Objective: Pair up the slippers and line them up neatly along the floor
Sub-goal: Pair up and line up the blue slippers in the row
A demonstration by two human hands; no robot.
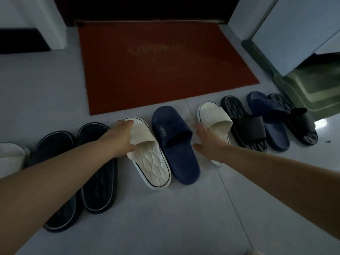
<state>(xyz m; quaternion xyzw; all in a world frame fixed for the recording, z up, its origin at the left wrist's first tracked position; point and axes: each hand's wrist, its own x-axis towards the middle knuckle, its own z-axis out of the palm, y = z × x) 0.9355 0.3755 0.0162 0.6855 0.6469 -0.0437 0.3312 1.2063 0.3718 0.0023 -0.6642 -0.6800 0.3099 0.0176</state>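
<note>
Both hands are at work on the tiled floor (165, 218), each grasping a cream slipper. The left hand (123, 138) clasps the strap of the left cream slipper (152, 162), fingers over the top and thumb tucked at the strap's opening. The right hand (207, 138) grips the right cream slipper (219, 118) by the near edge of its strap. A navy slipper (176, 144) lies between the two, touching the left one along its side.

At nine o'clock of the left hand lie two dark white-trimmed slippers (99, 190), side by side under the forearm, with another pale slipper (11, 155) cut off at the frame's edge. At three o'clock of the right hand come a black slipper (246, 126), a blue slipper (276, 133) and a second black one (303, 126) — these last two overlapping. A red doormat (156, 67) lies at twelve o'clock of the row.
</note>
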